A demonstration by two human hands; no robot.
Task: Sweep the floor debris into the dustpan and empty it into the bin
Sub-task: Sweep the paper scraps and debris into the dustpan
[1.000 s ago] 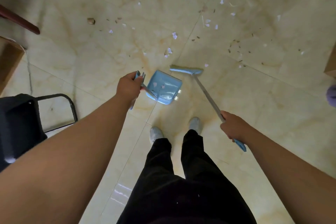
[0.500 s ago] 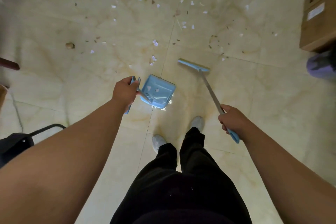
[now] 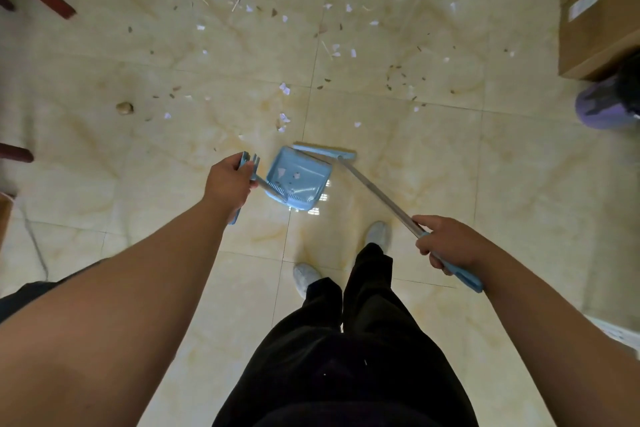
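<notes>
Spill risk
My left hand [image 3: 228, 180] grips the light-blue plastic dustpan [image 3: 301, 180] before my feet [image 3: 306, 276], my right hand [image 3: 446, 243] the blue long-handled broom [image 3: 377, 195] at its lip; tilting it may shed the paper scraps [image 3: 282, 173] inside.

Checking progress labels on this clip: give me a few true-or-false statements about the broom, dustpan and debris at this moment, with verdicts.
1. The left hand grips the handle of the dustpan. True.
2. The dustpan holds nothing. False: a few pale scraps lie inside it.
3. The broom head sits at the dustpan's far edge. True.
4. The floor ahead is swept clean. False: debris is scattered across the tiles.
5. The right hand hangs free. False: its fingers are curled round the broom handle.
</notes>
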